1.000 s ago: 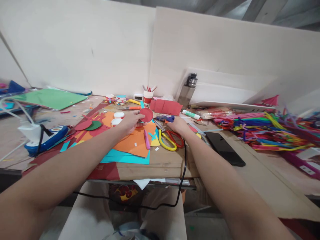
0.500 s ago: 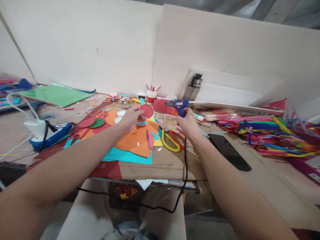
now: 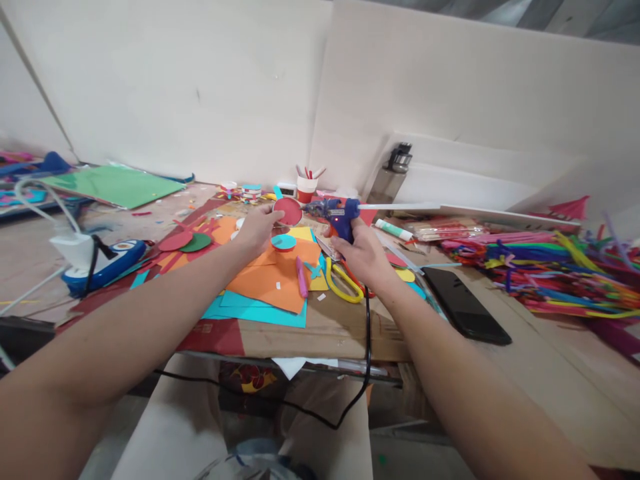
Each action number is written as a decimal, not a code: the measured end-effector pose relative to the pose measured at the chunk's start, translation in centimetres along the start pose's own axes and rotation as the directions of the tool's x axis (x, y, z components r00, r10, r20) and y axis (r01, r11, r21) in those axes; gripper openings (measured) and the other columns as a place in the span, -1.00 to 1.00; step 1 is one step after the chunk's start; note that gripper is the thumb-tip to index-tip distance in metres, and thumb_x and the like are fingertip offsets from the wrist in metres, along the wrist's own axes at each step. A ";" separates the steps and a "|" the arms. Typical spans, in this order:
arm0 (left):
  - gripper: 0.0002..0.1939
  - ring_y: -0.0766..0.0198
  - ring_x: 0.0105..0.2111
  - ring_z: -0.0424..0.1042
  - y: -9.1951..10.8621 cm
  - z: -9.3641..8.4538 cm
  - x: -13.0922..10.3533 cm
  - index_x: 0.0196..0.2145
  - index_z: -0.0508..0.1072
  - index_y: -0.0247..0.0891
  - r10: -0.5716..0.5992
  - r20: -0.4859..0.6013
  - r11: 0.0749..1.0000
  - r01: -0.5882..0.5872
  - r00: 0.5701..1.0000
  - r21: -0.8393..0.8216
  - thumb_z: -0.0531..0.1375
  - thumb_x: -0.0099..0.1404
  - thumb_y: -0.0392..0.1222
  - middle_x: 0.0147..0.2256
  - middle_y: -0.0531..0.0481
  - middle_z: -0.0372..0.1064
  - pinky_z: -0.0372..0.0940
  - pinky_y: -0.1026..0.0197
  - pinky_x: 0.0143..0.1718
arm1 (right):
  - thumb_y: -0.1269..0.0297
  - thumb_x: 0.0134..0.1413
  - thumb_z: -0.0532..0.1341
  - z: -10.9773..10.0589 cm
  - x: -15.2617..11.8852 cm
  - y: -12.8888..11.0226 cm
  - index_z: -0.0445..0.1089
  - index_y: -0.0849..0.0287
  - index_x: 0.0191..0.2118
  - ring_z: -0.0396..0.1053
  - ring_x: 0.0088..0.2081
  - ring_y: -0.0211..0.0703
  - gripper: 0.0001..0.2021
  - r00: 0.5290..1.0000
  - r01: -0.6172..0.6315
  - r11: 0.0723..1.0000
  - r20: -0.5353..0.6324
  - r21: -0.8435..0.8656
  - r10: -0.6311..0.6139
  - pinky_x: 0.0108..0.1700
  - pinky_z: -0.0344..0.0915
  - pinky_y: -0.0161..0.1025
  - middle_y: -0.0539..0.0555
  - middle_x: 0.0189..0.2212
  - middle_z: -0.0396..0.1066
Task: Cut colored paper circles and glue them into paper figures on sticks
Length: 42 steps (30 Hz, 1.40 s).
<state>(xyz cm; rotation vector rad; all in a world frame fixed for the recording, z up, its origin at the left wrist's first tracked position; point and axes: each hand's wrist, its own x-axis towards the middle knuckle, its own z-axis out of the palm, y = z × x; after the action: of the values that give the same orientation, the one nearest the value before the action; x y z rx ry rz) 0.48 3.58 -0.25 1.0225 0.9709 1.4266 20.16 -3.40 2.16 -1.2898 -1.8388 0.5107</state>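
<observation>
Between the fingers of my left hand is a round red disc with a pale rim, its flat face toward me. A blue strip shows at the disc's top edge. My right hand is wrapped round the handle of a blue glue gun, with a long white glue stick out of its back. The gun's nozzle points left, at or very near the disc's right edge; whether they touch I cannot tell. Below the disc lies a blue-topped round piece on orange paper.
Yellow-handled scissors, a pink pen and a black phone lie on the table. Colourful pipe cleaners are heaped at right. A blue power strip sits at left. The gun's black cord hangs over the front edge.
My right hand has brought the glue gun left, so its nozzle is now at the disc's edge. The left hand with the disc has shifted slightly left and up.
</observation>
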 end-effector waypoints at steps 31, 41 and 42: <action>-0.89 0.41 -0.55 0.31 -0.9 -0.2 0.4 -0.42 0.40 -0.35 0.058 0.058 0.998 -0.058 0.997 0.010 0.23 0.03 -0.30 -0.49 0.02 0.38 0.28 0.29 -0.45 | 0.34 0.10 0.12 0.3 -0.3 -0.2 0.32 0.28 -0.05 0.27 -0.46 -0.18 -0.72 1.000 0.005 0.950 0.026 -0.313 0.003 -0.41 0.16 -0.29 0.09 -0.39 0.45; -0.89 0.41 -0.55 0.31 -0.9 0.0 0.3 -0.43 0.39 -0.34 0.059 0.058 0.998 -0.060 0.997 0.020 0.24 0.03 -0.29 -0.48 0.00 0.38 0.27 0.28 -0.44 | 0.36 0.09 0.11 0.3 -0.2 -0.1 0.33 0.30 -0.05 0.34 -0.40 -0.12 -0.71 0.999 0.040 0.941 0.029 -0.337 -0.032 -0.34 0.22 -0.25 0.16 -0.33 0.48; -0.89 0.41 -0.55 0.31 -0.9 0.0 0.3 -0.43 0.39 -0.34 0.061 0.055 0.998 -0.062 0.997 0.023 0.24 0.03 -0.29 -0.47 0.00 0.38 0.27 0.29 -0.44 | 0.36 0.09 0.11 0.3 -0.2 -0.1 0.32 0.29 -0.05 0.35 -0.39 -0.10 -0.71 0.999 0.050 0.938 0.033 -0.343 -0.042 -0.33 0.22 -0.25 0.16 -0.32 0.48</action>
<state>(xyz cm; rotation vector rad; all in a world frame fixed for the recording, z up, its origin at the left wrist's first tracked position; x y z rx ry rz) 0.68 3.95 -1.06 1.1122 0.9264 1.4327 19.93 -3.59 2.01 -1.4679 -2.0377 0.1825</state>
